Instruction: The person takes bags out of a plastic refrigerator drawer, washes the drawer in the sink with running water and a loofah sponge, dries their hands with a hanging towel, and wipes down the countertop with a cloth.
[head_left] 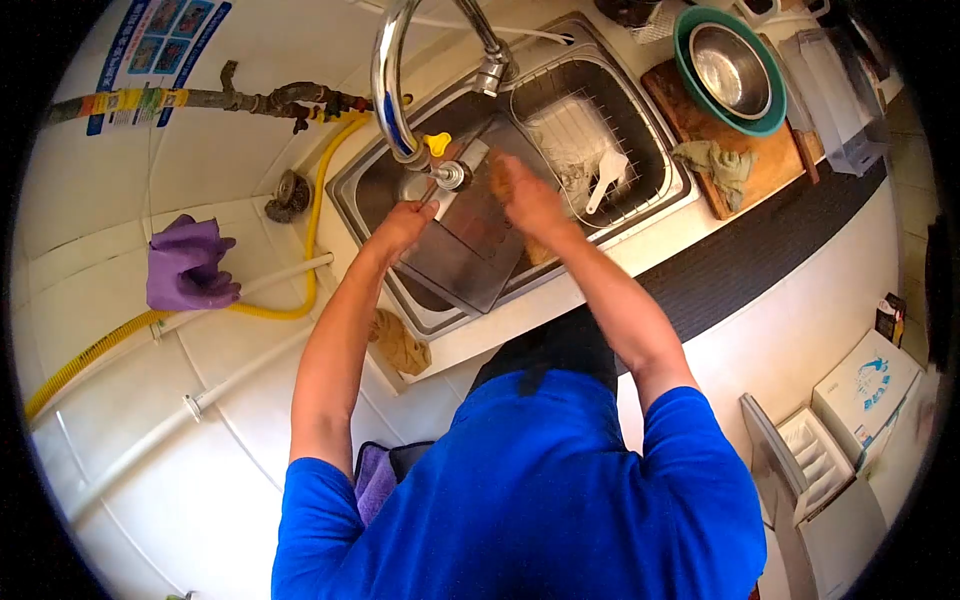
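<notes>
A flat dark metal panel (480,245) lies slanted across the left basin of the steel sink (440,325). My left hand (403,228) grips its left edge, close to the tap outlet, with the thumb on top. On the panel's upper right part, my right hand (532,200) presses a brownish pad (500,175); motion blur hides its exact kind. The chrome faucet (390,90) with a yellow lever (437,144) arches over the panel and covers part of it.
The right basin holds a wire rack (650,150) and a white spoon (606,180). Right of it are a cutting board (760,185), a rag (715,165) and a green basin (685,60) containing a steel bowl (730,70). Purple gloves (190,265) and a yellow hose (318,230) are left.
</notes>
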